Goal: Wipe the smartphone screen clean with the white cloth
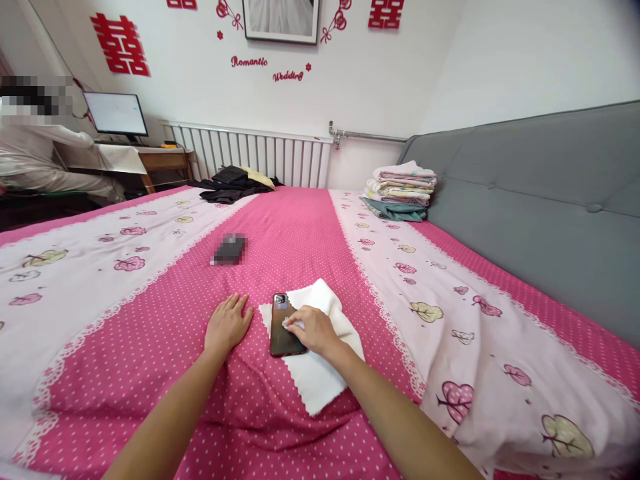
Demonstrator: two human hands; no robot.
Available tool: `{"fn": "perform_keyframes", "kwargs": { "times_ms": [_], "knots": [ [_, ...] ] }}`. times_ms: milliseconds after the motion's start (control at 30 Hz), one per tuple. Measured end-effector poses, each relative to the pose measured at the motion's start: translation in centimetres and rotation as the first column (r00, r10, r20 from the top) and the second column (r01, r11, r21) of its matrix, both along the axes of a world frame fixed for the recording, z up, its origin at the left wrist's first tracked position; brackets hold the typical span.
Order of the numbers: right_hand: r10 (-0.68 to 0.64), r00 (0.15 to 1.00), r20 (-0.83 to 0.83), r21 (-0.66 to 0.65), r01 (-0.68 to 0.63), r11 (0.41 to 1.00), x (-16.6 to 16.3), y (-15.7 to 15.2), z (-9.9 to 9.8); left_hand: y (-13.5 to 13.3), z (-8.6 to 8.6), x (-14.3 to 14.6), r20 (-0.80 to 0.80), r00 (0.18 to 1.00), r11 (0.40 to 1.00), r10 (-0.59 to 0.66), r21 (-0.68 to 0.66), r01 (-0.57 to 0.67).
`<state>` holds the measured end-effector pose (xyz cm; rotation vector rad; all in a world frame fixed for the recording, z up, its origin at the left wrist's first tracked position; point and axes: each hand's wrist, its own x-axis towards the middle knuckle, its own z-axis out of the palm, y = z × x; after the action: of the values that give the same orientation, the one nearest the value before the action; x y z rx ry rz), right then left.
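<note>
A dark smartphone lies back side up, its camera block toward the far end, on a white cloth with a zigzag edge. My right hand is over the phone, fingers pinched on a small white wad that touches the phone's back; whether it is tissue or cloth I cannot tell. To the left of the phone, my left hand rests flat on the pink dotted bedspread, fingers stretched out and holding nothing.
A blurred dark object lies farther up the bed. Dark clothes are heaped at the far edge, and folded fabrics are stacked by the grey headboard. A person sits at a desk with a monitor at far left.
</note>
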<state>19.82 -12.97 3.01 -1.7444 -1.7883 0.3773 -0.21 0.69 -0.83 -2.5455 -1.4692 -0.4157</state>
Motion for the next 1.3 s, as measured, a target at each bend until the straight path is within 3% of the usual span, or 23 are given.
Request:
{"fn": "perform_keyframes", "kwargs": {
  "times_ms": [1300],
  "knots": [
    [-0.002,1.0,0.006,-0.015,0.002,1.0,0.02,-0.1,0.2,0.03,-0.01,0.0,0.017,1.0,1.0,0.001,-0.008,-0.001]
  ]
}}
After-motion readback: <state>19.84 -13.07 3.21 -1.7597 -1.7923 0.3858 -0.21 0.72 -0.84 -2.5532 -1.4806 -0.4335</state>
